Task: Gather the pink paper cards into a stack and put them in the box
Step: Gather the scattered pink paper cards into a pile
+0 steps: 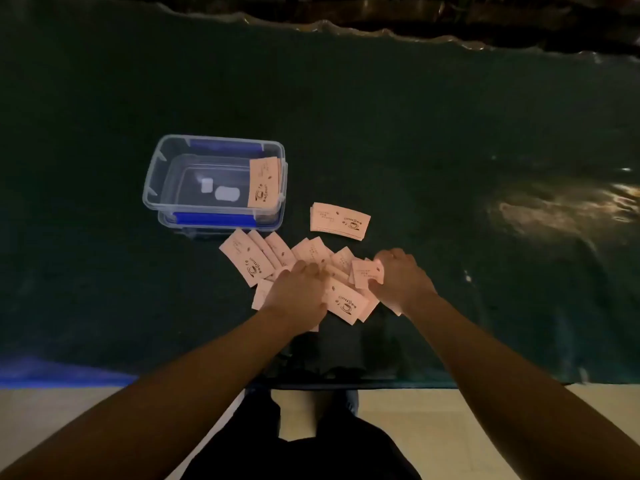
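Several pink paper cards point(246, 259) printed with a coffee cup lie fanned out on the dark green table, just in front of a clear plastic box point(162, 161) with blue clips. One batch of cards point(265, 181) leans inside the box at its right end. A neat stack of cards point(339, 221) lies to the right of the box. My left hand point(298, 292) rests palm down on the spread cards. My right hand point(401, 277) pinches a few cards point(367, 273) by their right edge, lifted slightly above the pile.
The table's near edge point(346, 384) runs just below my forearms, with pale floor tiles and my legs beneath. Its wavy far edge point(346, 27) crosses the top. A light glare point(561, 206) shines on the table at right. Two white labels show through the box's bottom.
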Tool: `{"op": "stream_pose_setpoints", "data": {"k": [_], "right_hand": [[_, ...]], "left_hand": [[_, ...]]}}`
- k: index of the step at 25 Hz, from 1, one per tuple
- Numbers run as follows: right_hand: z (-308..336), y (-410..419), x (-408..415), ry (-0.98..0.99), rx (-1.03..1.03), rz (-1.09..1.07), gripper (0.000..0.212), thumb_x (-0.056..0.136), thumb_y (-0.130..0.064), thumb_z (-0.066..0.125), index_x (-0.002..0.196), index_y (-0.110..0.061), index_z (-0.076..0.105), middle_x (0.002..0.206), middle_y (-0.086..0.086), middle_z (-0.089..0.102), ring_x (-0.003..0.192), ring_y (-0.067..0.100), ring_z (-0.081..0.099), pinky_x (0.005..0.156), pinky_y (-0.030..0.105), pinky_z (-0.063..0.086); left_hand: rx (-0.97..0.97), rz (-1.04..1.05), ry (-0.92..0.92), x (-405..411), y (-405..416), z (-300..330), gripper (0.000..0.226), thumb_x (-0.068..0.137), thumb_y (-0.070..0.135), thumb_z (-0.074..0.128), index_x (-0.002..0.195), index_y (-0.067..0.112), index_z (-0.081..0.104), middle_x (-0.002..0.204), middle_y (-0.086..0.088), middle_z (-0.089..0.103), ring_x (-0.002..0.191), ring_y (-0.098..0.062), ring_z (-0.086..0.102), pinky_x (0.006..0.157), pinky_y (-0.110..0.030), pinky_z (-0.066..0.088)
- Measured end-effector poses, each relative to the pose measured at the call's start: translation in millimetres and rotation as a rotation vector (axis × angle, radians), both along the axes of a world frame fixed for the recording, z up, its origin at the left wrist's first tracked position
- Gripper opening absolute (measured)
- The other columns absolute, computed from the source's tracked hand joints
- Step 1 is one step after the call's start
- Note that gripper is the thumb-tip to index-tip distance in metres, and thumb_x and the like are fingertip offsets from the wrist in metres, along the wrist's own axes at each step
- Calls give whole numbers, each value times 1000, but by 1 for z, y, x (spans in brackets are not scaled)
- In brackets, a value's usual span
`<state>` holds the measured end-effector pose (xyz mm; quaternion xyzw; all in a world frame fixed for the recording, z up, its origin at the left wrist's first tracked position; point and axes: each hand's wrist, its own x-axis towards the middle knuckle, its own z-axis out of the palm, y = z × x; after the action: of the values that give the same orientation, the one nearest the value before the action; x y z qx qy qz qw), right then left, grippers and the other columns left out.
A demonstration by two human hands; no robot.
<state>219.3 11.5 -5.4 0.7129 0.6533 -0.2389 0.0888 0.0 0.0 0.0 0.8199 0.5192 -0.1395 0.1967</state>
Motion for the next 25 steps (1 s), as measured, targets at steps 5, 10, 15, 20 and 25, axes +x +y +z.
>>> {"op": "stream_pose_setpoints", "data": {"k": [5,10,15,20,25], "right_hand": [[-15,-1,8,52,-99,-143,71,93,-43,71,155,-24,41,158,7,46,144,31,43,112,54,48],[-24,-4,7,37,-107,-213,71,90,-57,68,151,-27,46,146,7,51,135,31,50,106,55,51],[-31,-10,3,148,-125,-370,63,92,-57,69,144,-26,53,140,8,52,115,28,64,92,47,60],[-33,-14,-3,231,-142,-407,51,99,-51,63,141,-23,56,139,8,59,104,25,70,85,43,62],[-32,-16,-5,298,-140,-473,42,104,-39,58,141,-20,56,140,8,60,98,23,70,69,36,60]], "left_hand": [[28,-145,78,16,-2,-13,79,93,41,68,160,22,31,166,-10,31,151,-34,28,118,-55,32],[15,-159,123,20,3,-19,83,91,38,70,161,26,27,168,-9,28,153,-35,24,120,-58,27],[23,-238,128,22,9,-19,73,95,29,67,159,21,33,164,-10,36,149,-35,32,118,-58,30],[50,-336,64,26,15,-19,72,96,21,70,160,22,37,165,-12,35,151,-33,30,122,-51,32],[104,-311,37,23,12,-18,73,96,21,68,160,21,33,166,-11,33,152,-32,29,121,-50,30]]}}
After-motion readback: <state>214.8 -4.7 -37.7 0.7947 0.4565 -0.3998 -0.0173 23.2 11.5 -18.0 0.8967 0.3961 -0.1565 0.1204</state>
